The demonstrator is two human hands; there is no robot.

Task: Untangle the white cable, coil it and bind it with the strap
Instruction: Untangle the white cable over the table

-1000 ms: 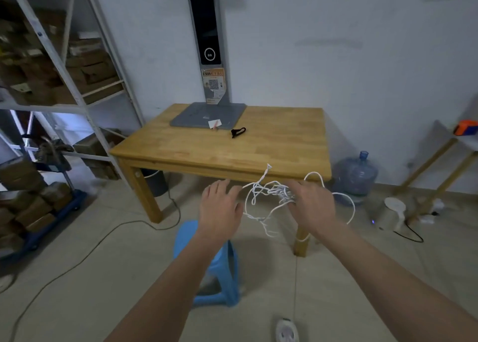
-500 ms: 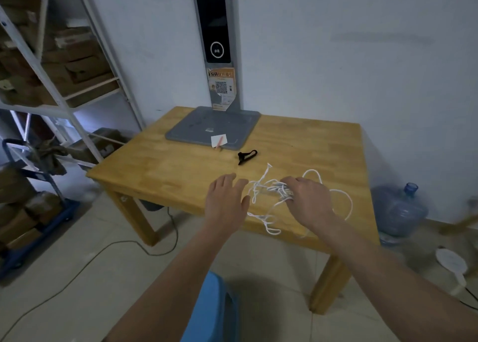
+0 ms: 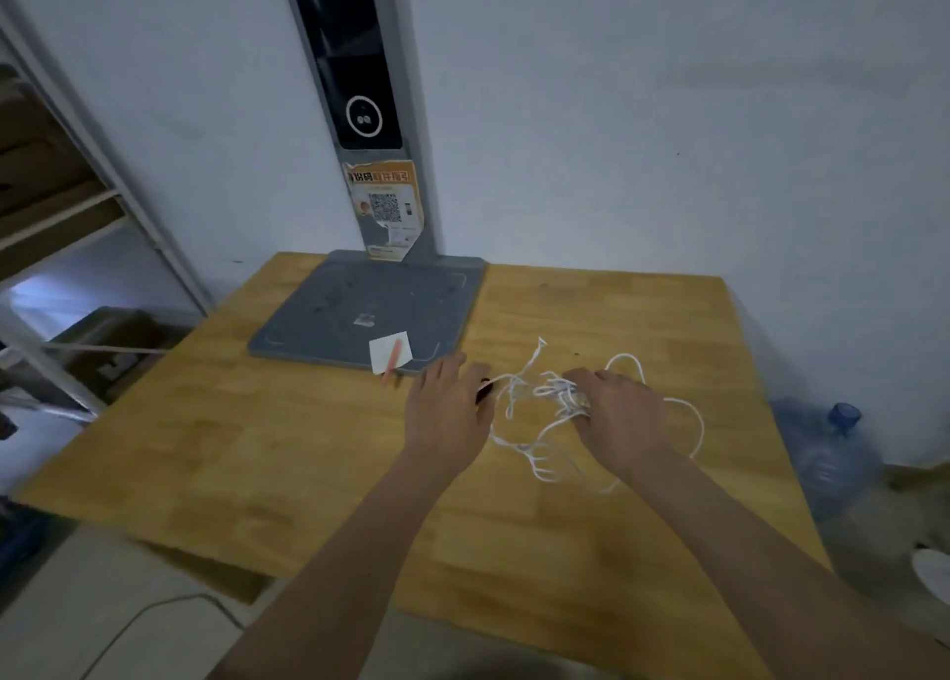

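Stand (image 3: pixel 380 314) sitting at the surface's (image 3: pixel 257 453) rear, cable (image 3: pixel 545 397) lying before it to the right, shelving (image 3: pixel 77 201) standing left, bottle (image 3: pixel 833 453) standing right.

Storeroom: metal shelving (image 3: pixel 77 201) stacked with cardboard boxes (image 3: pixel 36 160).

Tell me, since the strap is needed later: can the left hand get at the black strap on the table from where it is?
Probably yes. The left hand hangs open right over the black strap, which peeks out at its fingers; nothing lies between them, and the white cable sits beside it.
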